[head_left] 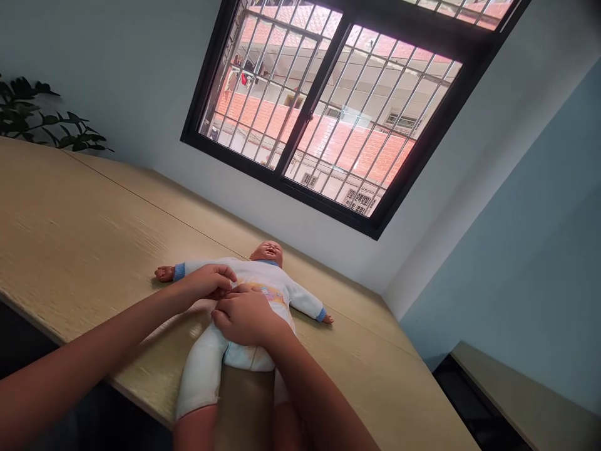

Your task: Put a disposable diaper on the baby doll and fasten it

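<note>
A baby doll [263, 275] in a white suit with blue cuffs lies on its back on the wooden table [84, 225], arms spread, legs hanging over the near edge. My left hand [209, 282] rests on the doll's chest with its fingers curled, pinching the cloth of the suit. My right hand [244, 316] lies on the doll's belly, fingers bent and pressed on the same cloth, close beside the left hand. What the fingertips grip is partly hidden.
A leafy plant [42, 122] stands at the table's far left corner. A barred window [338, 100] fills the wall behind. A second wooden surface [526, 401] lies low at the right, across a dark gap.
</note>
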`<state>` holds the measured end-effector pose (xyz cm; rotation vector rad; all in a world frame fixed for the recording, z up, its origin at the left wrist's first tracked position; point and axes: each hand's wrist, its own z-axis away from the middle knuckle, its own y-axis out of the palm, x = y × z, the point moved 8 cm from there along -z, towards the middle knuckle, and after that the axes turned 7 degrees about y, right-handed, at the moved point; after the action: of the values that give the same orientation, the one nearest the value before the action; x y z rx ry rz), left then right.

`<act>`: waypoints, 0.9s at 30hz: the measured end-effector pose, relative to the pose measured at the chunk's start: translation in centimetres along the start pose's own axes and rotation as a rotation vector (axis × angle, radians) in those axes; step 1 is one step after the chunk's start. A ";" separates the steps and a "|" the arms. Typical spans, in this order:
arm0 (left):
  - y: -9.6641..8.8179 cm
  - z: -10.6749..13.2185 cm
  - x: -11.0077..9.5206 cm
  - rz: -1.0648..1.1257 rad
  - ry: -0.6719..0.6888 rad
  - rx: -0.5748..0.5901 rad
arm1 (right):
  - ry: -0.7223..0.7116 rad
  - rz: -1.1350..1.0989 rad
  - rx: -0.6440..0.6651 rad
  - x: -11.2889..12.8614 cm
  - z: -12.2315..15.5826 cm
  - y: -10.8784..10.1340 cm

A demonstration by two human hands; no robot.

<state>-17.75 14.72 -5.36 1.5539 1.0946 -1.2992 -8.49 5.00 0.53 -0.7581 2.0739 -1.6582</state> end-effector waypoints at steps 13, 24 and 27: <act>1.2 -0.7 0.4 0.023 -0.053 0.027 | -0.014 -0.016 -0.002 -0.1 0.2 0.2; 2.4 0.3 0.9 0.116 -0.089 0.020 | 0.086 -0.194 -0.077 -1.1 -0.2 0.2; 2.4 0.2 1.2 0.133 -0.088 0.014 | 0.066 -0.244 -0.109 -1.0 -0.2 0.0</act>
<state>-15.42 13.98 -6.43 1.5379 0.9136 -1.2748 -7.84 5.74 0.53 -1.0418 2.2064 -1.7256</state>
